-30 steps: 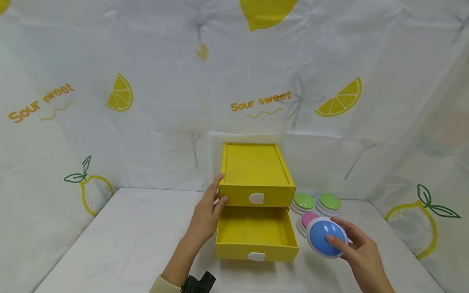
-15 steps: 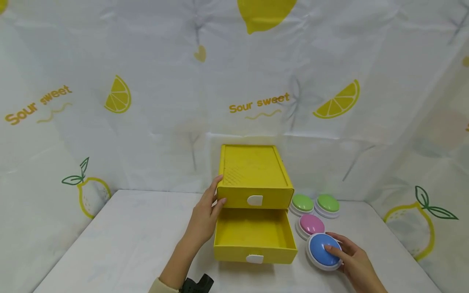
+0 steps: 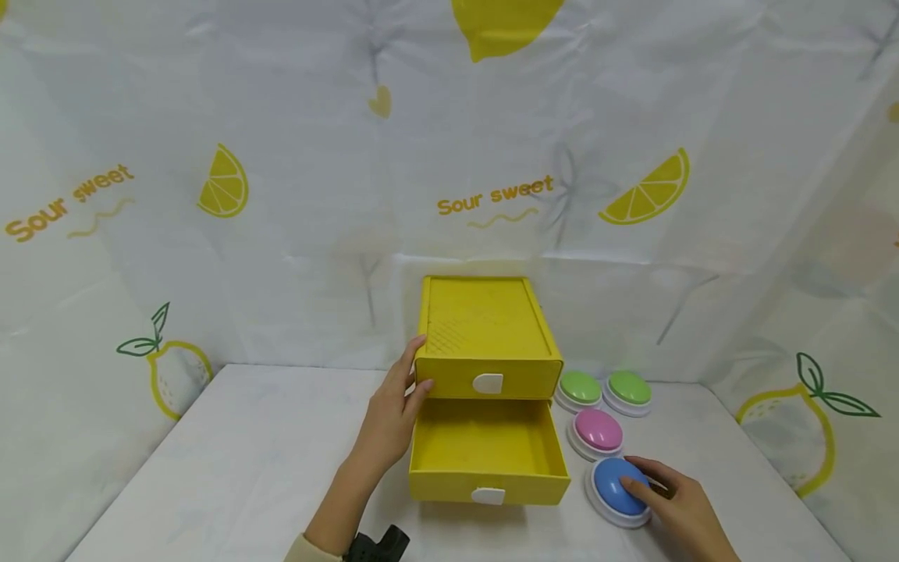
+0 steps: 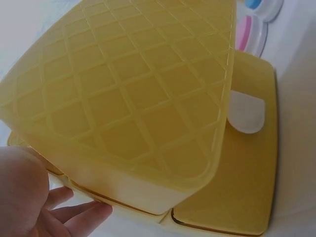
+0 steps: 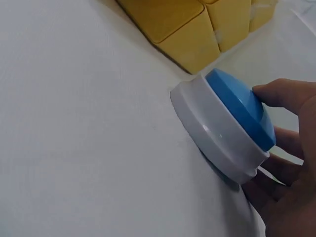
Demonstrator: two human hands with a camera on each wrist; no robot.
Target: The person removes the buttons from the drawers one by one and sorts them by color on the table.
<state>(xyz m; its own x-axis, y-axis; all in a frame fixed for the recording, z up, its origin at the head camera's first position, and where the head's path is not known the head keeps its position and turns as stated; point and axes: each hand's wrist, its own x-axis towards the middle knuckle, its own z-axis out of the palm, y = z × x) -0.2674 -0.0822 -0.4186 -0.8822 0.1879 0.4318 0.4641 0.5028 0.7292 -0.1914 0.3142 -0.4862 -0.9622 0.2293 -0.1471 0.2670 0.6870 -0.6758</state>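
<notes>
A yellow two-drawer box [image 3: 488, 316] stands mid-table in the head view, its lower drawer [image 3: 488, 437] pulled out with nothing inside. My left hand [image 3: 386, 417] rests against the box's left front corner, thumb at the front edge, fingers along the side; the left wrist view shows these fingers [image 4: 86, 217] fairly straight. My right hand [image 3: 677, 503] holds a blue-domed push button [image 3: 618, 488] with a white base, down at the table right of the drawer. In the right wrist view the thumb lies on the blue dome [image 5: 242, 106], with fingers round the base's far side.
A pink push button [image 3: 597, 431] sits just behind the blue one. Two green push buttons [image 3: 579, 389] stand farther back, beside the box. A white lemon-print cloth [image 3: 316, 195] hangs behind the white table [image 3: 274, 453].
My right hand has lowered the blue push button toward the table and nearer to me, uncovering the pink one. My left hand stays at the box, and the drawer has not moved.
</notes>
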